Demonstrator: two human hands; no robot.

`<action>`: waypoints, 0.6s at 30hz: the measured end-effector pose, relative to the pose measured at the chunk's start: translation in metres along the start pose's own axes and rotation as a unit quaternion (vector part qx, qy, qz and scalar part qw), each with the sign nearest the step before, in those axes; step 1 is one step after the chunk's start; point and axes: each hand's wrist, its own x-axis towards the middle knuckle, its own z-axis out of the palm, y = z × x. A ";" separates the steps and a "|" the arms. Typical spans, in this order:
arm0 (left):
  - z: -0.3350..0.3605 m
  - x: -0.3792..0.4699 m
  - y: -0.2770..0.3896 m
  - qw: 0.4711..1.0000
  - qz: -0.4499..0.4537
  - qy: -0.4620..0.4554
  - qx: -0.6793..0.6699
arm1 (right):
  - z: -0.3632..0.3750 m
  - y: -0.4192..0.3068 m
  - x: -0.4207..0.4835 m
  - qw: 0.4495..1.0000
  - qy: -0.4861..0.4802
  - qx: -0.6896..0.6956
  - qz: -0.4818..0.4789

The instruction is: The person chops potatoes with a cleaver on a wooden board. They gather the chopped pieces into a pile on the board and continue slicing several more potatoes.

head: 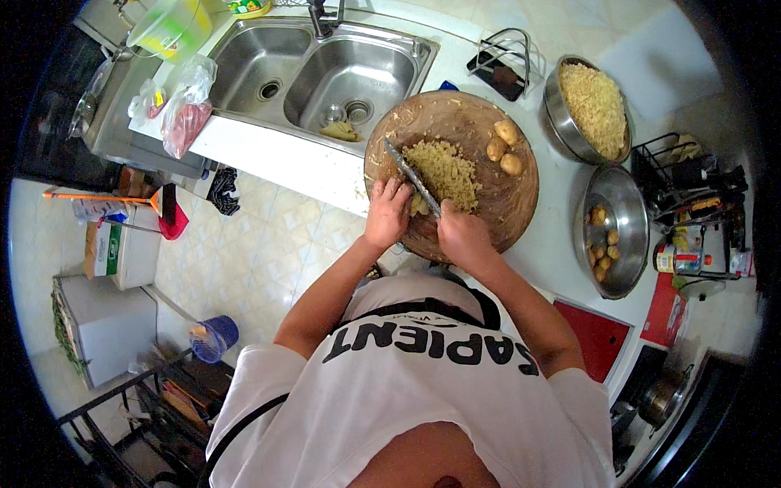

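My right hand (462, 233) is closed around the handle of a kitchen knife (412, 177) over a round wooden chopping board (515, 201). The blade points up and left, its edge hidden beside the food. My left hand (389, 210) lies at the board's lower left, close to the blade, its fingers curled on pale yellowish pieces (419, 205) that they partly hide. A heap of finely chopped pale food (448, 174) lies just right of the blade. Several small potatoes (511, 164) rest at the board's upper right.
A double steel sink (293, 131) adjoins the board at the upper left. On the right stand a steel bowl (552, 119) heaped with shredded pale food and another steel bowl (637, 229) with small potatoes. Bagged meat (188, 125) lies left of the sink. A metal rack (518, 36) stands behind the board.
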 end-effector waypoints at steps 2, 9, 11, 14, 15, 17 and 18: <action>0.002 -0.001 -0.001 1.000 0.005 0.000 0.005 | -0.004 0.001 0.002 1.000 0.008 0.000 -0.008; 0.003 -0.004 -0.003 1.000 -0.004 -0.005 0.007 | -0.002 -0.005 0.006 1.000 -0.009 -0.008 0.010; 0.002 -0.004 -0.001 1.000 -0.008 0.000 0.003 | -0.012 -0.008 0.003 1.000 -0.003 0.004 0.005; 0.003 -0.005 -0.003 1.000 -0.008 -0.001 0.008 | -0.011 -0.007 0.003 1.000 0.016 0.014 -0.007; 0.003 -0.003 -0.004 1.000 -0.005 -0.002 0.012 | -0.008 -0.005 0.004 0.999 0.026 0.017 -0.012; 0.004 -0.003 -0.002 1.000 -0.007 -0.002 0.009 | -0.004 -0.003 0.005 1.000 0.006 0.004 0.006; 0.004 -0.004 -0.002 1.000 -0.011 -0.002 0.009 | -0.005 -0.005 0.006 1.000 -0.006 -0.001 0.013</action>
